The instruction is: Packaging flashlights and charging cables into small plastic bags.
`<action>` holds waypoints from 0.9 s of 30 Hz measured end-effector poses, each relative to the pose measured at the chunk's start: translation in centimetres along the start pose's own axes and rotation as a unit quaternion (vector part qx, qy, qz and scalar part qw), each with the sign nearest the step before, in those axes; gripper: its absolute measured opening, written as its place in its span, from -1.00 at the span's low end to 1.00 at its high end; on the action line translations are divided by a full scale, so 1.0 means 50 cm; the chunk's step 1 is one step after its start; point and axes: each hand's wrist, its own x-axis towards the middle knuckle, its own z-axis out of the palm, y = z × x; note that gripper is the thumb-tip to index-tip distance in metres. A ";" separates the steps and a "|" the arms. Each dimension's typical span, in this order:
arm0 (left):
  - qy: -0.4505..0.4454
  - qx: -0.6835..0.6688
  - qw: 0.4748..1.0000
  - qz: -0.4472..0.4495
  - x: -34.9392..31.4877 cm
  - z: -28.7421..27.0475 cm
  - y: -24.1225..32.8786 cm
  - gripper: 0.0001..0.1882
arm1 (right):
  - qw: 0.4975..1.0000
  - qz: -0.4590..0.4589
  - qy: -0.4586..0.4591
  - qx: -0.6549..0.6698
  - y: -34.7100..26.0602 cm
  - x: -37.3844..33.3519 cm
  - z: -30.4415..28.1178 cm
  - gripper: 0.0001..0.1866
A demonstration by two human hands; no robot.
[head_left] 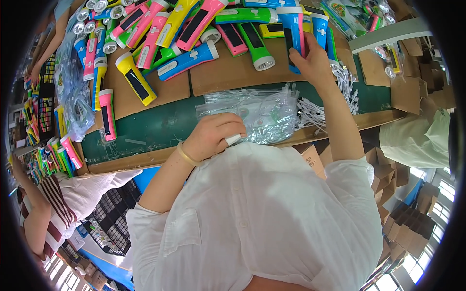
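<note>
My right hand [313,60] is closed around a blue flashlight [291,36] with a white head and a dark panel. It holds it at the far right of the table, with a pink edge showing behind it. Another blue flashlight [320,28] lies just right of it. My left hand [213,136] is curled near the table's front edge, beside a stack of clear plastic bags [269,114]. A small white piece [233,139] shows at its fingertips; what it is I cannot make out. White charging cables [315,112] lie in a bundle right of the bags.
Several pink, yellow, green and blue flashlights [189,60] cover cardboard on the green table [160,123]. More plastic bags [73,87] hang at the left. A co-worker's arm [36,208] reaches in at far left. Cardboard boxes [410,230] stand at the right.
</note>
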 end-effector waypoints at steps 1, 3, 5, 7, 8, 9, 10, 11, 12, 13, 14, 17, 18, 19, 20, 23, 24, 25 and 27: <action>0.007 0.009 1.000 -0.010 -0.005 -0.001 0.000 -0.74 | 0.980 -0.047 -0.041 0.188 0.000 -0.018 0.008 -0.49; 0.024 0.009 1.000 0.000 -0.011 0.008 -0.003 -0.76 | 0.888 -0.039 -0.125 0.441 -0.080 -0.085 0.013 -0.48; 0.040 0.007 0.999 0.013 -0.014 0.012 -0.001 -0.77 | 0.893 -0.042 -0.222 0.389 -0.134 -0.132 0.018 -0.44; 0.083 0.028 0.996 -0.002 -0.014 0.010 0.008 -0.79 | 0.895 -0.076 -0.279 0.341 -0.125 -0.158 0.056 -0.36; 0.081 0.028 0.996 -0.001 -0.016 0.009 0.010 -0.79 | 0.883 -0.093 -0.286 0.360 -0.120 -0.172 0.078 -0.32; 0.101 0.033 0.994 -0.005 -0.018 0.008 0.011 -0.80 | 0.890 -0.101 -0.312 0.316 -0.117 -0.177 0.079 -0.32; 0.120 0.037 0.992 -0.009 -0.021 0.006 0.012 -0.81 | 0.895 -0.107 -0.338 0.270 -0.113 -0.183 0.076 -0.31; 0.133 0.044 0.989 -0.038 -0.033 0.005 0.012 -0.82 | 0.915 -0.146 -0.330 0.177 -0.130 -0.180 0.052 -0.40; 0.144 0.048 0.986 -0.065 -0.045 0.003 0.013 -0.82 | 0.915 -0.146 -0.332 0.177 -0.144 -0.175 0.030 -0.40; 0.177 0.038 0.981 -0.062 -0.049 0.002 0.012 -0.84 | 0.914 -0.156 -0.372 0.041 -0.157 -0.168 0.010 -0.43; 0.177 0.037 0.982 -0.061 -0.054 -0.002 0.010 -0.84 | 0.896 -0.162 -0.402 -0.096 -0.164 -0.166 -0.006 -0.46; 0.143 0.005 0.988 -0.064 -0.060 -0.008 0.007 -0.84 | 0.884 -0.183 -0.397 -0.167 -0.170 -0.176 -0.014 -0.54; 0.141 0.002 0.988 -0.062 -0.051 -0.008 0.007 -0.84 | 0.870 -0.204 -0.398 -0.209 -0.174 -0.179 -0.013 -0.55; 0.127 -0.007 0.991 -0.041 -0.038 -0.006 0.009 -0.83 | 0.871 -0.200 -0.397 -0.209 -0.169 -0.188 -0.001 -0.55; 0.114 -0.016 0.993 -0.020 -0.030 -0.003 0.012 -0.82 | 0.862 -0.247 -0.379 -0.230 -0.155 -0.205 0.024 -0.57; 0.086 -0.009 0.994 -0.059 -0.011 0.015 0.012 -0.81 | 0.867 -0.287 -0.322 -0.249 -0.119 -0.222 0.057 -0.60; 0.084 0.004 0.993 -0.088 -0.019 0.012 0.009 -0.81 | 0.902 -0.280 -0.302 -0.127 -0.102 -0.211 0.048 -0.64; 0.083 -0.001 0.993 -0.084 -0.025 0.010 0.000 -0.81 | 0.923 -0.268 -0.277 -0.003 -0.082 -0.198 0.035 -0.69; 0.112 0.037 0.988 -0.101 -0.042 0.012 -0.016 -0.82 | 0.955 -0.197 -0.211 -0.066 -0.016 -0.174 -0.023 -0.73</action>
